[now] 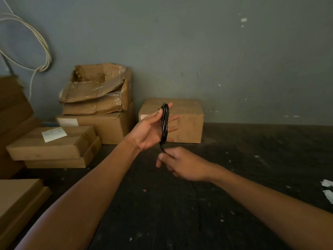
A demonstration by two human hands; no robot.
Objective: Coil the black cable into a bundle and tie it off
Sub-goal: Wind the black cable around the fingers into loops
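I see my left hand (147,130) raised palm-up in the middle of the view, with the black cable (164,123) wound in several loops around its spread fingers, the coil standing upright between thumb and fingertips. The thumb presses on the top of the coil, so this grip is closed on the bundle. Thin pale streaks run along the strands. A short tail of the cable drops from the bottom of the coil to my right hand (182,164), which sits just below and slightly right of the left. Its thumb and forefinger are pinched together on that tail, the remaining fingers curled under. Both hands hover above a dark, scuffed worktop (252,177) speckled with small pale scraps. Directly behind the coil stands a closed cardboard box (187,121) against the grey wall (216,51). To the left are more boxes: a torn open box (100,87) stacked on a larger one, and flat cartons (50,143) with a white label. A loop of pale cord (36,42) hangs on the wall at upper left.
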